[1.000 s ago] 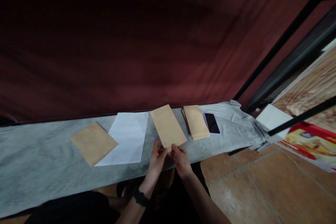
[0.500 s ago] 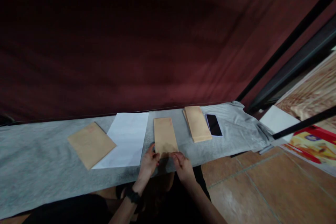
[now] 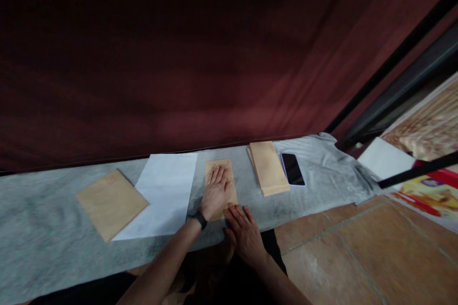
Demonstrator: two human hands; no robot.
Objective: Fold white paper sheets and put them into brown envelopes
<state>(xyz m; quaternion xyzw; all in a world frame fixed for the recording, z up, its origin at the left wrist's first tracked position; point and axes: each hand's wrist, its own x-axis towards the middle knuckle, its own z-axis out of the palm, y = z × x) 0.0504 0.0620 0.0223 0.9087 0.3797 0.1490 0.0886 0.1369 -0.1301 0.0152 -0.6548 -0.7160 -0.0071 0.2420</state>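
A brown paper envelope lies on the grey cloth in front of me, partly covered by my hands. My left hand rests flat on its middle, fingers stretched toward the far end. At the envelope's near right corner, my right hand lies palm down with its fingers extended. To the left is a white sheet of paper, with brown envelopes overlapping its left side. A stack of brown envelopes sits to the right.
A dark-screened phone lies right of the stack. The grey cloth covers the long narrow surface. Behind it hangs a dark red curtain. A black bar slants at the right, above a tiled floor.
My left hand has moved from the envelope's near edge up onto its middle and flattened. My right hand has opened from a pinch and lies flat. The view has shifted slightly.
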